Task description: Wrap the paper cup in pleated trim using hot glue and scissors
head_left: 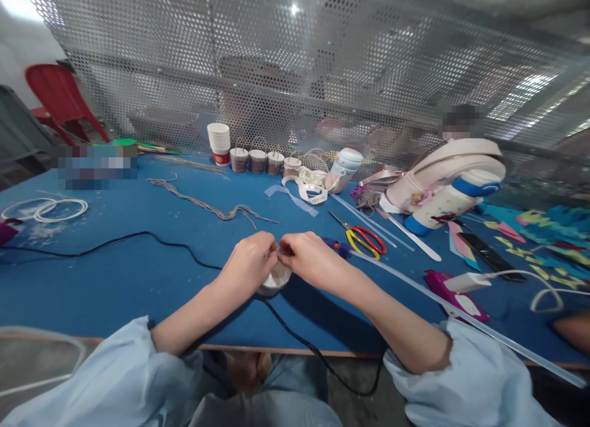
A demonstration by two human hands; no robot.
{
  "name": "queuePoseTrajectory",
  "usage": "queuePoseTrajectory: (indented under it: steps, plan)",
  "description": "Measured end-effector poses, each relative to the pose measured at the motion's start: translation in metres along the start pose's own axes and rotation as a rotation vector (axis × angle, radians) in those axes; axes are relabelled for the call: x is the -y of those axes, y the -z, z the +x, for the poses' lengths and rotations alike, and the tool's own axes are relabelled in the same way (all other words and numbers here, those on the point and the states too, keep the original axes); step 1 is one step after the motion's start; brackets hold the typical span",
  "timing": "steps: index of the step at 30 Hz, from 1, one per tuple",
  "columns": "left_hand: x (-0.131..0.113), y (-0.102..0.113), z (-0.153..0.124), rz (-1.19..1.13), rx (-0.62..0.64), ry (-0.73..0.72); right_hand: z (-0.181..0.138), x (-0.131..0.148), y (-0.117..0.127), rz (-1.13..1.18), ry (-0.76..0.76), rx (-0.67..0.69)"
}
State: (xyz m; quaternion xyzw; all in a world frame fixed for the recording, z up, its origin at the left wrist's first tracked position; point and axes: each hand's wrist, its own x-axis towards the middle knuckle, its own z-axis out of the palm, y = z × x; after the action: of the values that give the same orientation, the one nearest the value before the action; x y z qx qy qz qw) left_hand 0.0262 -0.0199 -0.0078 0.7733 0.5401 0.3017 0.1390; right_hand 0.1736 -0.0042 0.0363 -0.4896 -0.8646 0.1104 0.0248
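My left hand (251, 261) and my right hand (308, 258) meet at the front middle of the table. Both are closed in a pinch, fingertips nearly touching, above a small pale cup (275, 284). What the fingertips pinch is hidden by the fingers. The cup is partly covered by both hands, and its lower edge shows between them. Just past my right wrist lie a glue gun (338, 247) with a blue and orange body and scissors (364, 239) with red and yellow handles. Grey-brown cord strands (216, 211) stretch beyond my left hand.
Several brown-wrapped cups (257, 161) stand along the back beside stacked paper cups (219, 141). White ribbon (313, 193), bottles (454, 199) and a pink power bank (456, 295) lie to the right. A black cable (147, 233) crosses the blue table (115, 292).
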Motion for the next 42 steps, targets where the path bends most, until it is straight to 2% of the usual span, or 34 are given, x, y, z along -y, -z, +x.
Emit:
queuePoseTrajectory:
  steps: [11,19,23,28,34,42]
  plan:
    - [-0.002,0.004,-0.001,-0.168,0.015,0.069,0.006,0.003,-0.010,-0.115,0.003,-0.003]
    - [0.015,0.006,-0.002,-0.603,0.079,0.165,0.009,-0.003,-0.013,-0.142,0.007,-0.001]
    - [0.019,0.008,-0.002,-0.714,0.110,0.216,0.008,-0.011,-0.012,-0.106,0.016,-0.017]
    - [0.018,0.008,-0.001,-0.737,0.123,0.227,0.005,-0.016,-0.011,-0.099,0.026,-0.025]
    - [0.016,0.005,0.000,-0.724,0.133,0.208,0.002,-0.004,-0.017,-0.207,0.024,-0.072]
    - [0.013,0.005,-0.003,-0.747,0.146,0.240,0.003,0.008,-0.020,-0.292,0.008,-0.033]
